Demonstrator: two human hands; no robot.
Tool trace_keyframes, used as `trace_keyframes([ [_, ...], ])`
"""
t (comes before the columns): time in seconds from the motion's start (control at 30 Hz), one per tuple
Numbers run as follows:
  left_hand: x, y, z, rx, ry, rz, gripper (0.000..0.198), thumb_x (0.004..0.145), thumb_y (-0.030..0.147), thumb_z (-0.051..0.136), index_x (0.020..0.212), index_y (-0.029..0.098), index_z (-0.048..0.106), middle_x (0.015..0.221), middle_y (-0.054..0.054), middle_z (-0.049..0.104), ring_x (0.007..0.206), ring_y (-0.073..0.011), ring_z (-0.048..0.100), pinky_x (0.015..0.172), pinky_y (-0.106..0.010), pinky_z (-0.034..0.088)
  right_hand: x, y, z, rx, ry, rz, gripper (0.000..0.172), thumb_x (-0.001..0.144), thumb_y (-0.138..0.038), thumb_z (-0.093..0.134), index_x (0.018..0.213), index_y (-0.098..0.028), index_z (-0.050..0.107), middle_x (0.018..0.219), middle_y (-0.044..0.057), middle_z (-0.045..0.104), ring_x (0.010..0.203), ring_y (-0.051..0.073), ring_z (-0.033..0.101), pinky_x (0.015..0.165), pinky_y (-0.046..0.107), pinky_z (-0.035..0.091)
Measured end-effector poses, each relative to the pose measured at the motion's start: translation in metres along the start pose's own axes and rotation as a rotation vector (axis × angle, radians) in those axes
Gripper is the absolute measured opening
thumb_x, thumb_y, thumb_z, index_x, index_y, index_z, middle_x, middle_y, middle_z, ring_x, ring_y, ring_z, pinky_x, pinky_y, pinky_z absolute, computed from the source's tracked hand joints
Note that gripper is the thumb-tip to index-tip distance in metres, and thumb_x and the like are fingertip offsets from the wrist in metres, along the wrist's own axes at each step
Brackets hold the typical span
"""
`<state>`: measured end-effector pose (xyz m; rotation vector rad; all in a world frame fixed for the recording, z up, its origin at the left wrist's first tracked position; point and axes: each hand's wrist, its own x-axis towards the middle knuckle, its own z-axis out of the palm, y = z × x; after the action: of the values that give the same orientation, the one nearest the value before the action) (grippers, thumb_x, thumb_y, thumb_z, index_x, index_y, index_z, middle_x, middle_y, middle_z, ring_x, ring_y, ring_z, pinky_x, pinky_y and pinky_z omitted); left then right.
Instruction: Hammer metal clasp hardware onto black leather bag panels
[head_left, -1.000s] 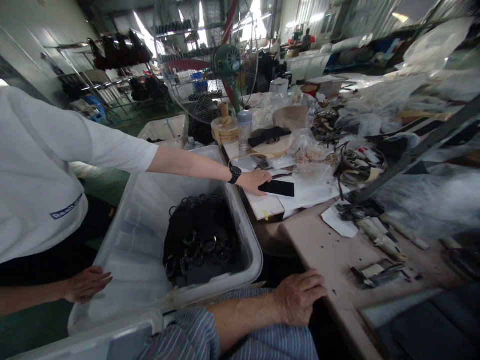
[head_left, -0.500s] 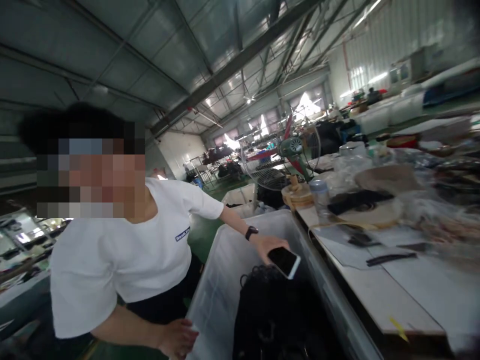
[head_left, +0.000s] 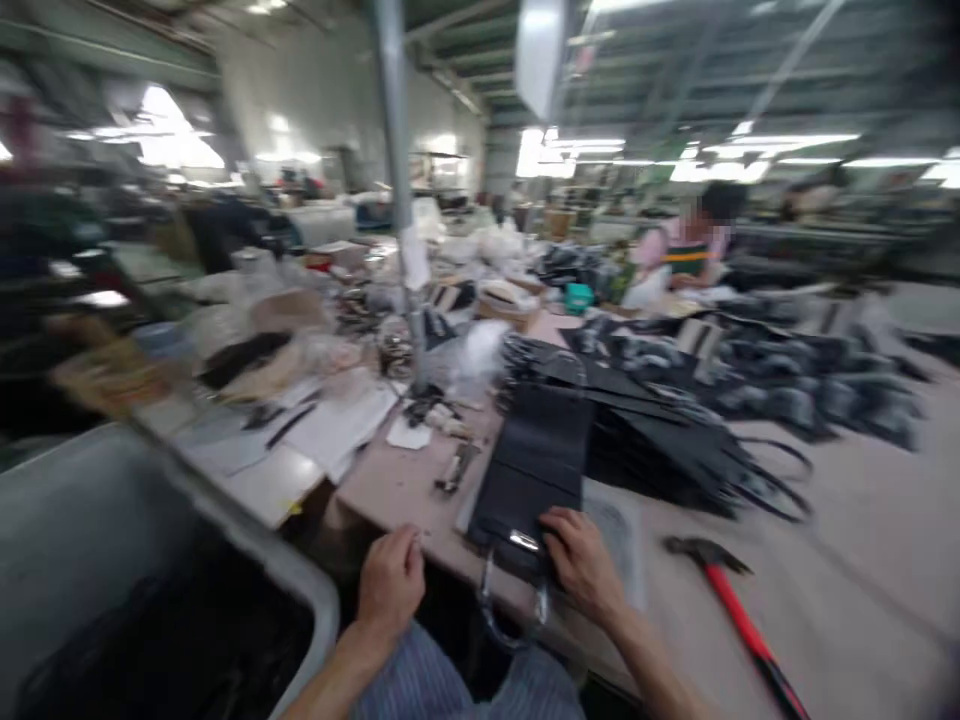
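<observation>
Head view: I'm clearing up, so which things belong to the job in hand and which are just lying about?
Likely in use:
- black panel, touched by the right hand
- black pieces stacked beside it
- possibly the red-handled hammer

Apparently lying about:
- white sheets
- clear plastic

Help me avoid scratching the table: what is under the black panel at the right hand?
A greyish sheet sticks out past the right side of the black panel, lying on the table. The panel covers the rest, so that cannot be seen.
</observation>
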<state>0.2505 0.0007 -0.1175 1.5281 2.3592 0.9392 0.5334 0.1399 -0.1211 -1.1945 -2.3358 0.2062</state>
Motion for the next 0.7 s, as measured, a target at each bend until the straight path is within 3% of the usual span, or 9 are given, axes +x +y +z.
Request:
trace_keyframes([
  [0.03, 0.013, 0.014, 0.014, -0.031, -0.022, 0.057, 0.029, 0.092, 0.022, 0.048, 0.105, 0.024, 0.073, 0.114, -0.008, 0.075, 0.109, -0.0262, 0.069, 0.104, -0.041, 0.053, -0.016, 0.015, -0.017, -0.044, -0.003, 0.071, 0.018, 0.1, -0.023, 0.057, 0.113, -0.019, 0.069, 0.12, 0.009, 0.065, 0.11, 0.025, 0.062, 0.096, 0.043, 0.053],
  [0.1, 0.039, 0.032, 0.024, -0.059, -0.047, 0.139, 0.032, 0.092, 0.025, 0.044, 0.108, 0.022, 0.072, 0.115, -0.008, 0.075, 0.108, -0.0265, 0.07, 0.101, -0.039, 0.054, -0.031, 0.026, -0.031, -0.106, 0.017, 0.224, 0.026, 0.095, -0.018, 0.053, 0.114, -0.021, 0.07, 0.122, 0.01, 0.065, 0.113, 0.027, 0.059, 0.099, 0.045, 0.049],
  [0.2, 0.073, 0.058, 0.026, -0.02, -0.149, 0.207, 0.033, 0.093, 0.027, 0.043, 0.11, 0.02, 0.07, 0.117, -0.009, 0.074, 0.109, -0.0261, 0.07, 0.099, -0.037, 0.053, -0.027, 0.023, -0.023, -0.171, 0.087, 0.39, 0.037, 0.092, -0.021, 0.053, 0.126, -0.021, 0.067, 0.132, 0.011, 0.062, 0.118, 0.031, 0.056, 0.104, 0.049, 0.043],
  [0.37, 0.122, 0.118, 0.06, 0.089, -0.31, 0.194, 0.037, 0.096, 0.029, 0.048, 0.125, 0.013, 0.065, 0.131, -0.015, 0.069, 0.123, -0.0268, 0.064, 0.108, -0.036, 0.046, -0.014, 0.017, -0.004, -0.19, 0.104, 0.398, 0.045, 0.091, -0.021, 0.052, 0.136, -0.02, 0.061, 0.141, 0.013, 0.058, 0.133, 0.032, 0.049, 0.114, 0.055, 0.03],
  [0.47, 0.151, 0.148, 0.083, 0.04, -0.392, 0.121, 0.045, 0.094, 0.03, 0.056, 0.133, 0.008, 0.06, 0.141, -0.02, 0.062, 0.135, -0.0302, 0.056, 0.113, -0.038, 0.04, -0.015, 0.021, -0.001, -0.18, 0.123, 0.4, 0.044, 0.093, -0.023, 0.05, 0.135, -0.019, 0.06, 0.144, 0.013, 0.056, 0.134, 0.032, 0.048, 0.116, 0.055, 0.028],
  [0.57, 0.176, 0.164, 0.097, -0.041, -0.434, 0.013, 0.05, 0.089, 0.031, 0.065, 0.132, 0.007, 0.06, 0.14, -0.023, 0.062, 0.134, -0.0334, 0.057, 0.111, -0.04, 0.042, -0.017, 0.026, 0.001, -0.162, 0.159, 0.378, 0.041, 0.094, -0.025, 0.049, 0.133, -0.02, 0.061, 0.143, 0.013, 0.056, 0.133, 0.031, 0.05, 0.115, 0.054, 0.03],
  [0.7, 0.198, 0.177, 0.104, -0.178, -0.417, -0.058, 0.042, 0.081, 0.029, 0.072, 0.118, 0.009, 0.069, 0.12, -0.019, 0.074, 0.12, -0.0324, 0.066, 0.1, -0.037, 0.049, -0.018, 0.028, 0.002, -0.144, 0.19, 0.358, 0.039, 0.092, -0.026, 0.05, 0.129, -0.02, 0.063, 0.141, 0.012, 0.058, 0.131, 0.032, 0.05, 0.115, 0.055, 0.031],
])
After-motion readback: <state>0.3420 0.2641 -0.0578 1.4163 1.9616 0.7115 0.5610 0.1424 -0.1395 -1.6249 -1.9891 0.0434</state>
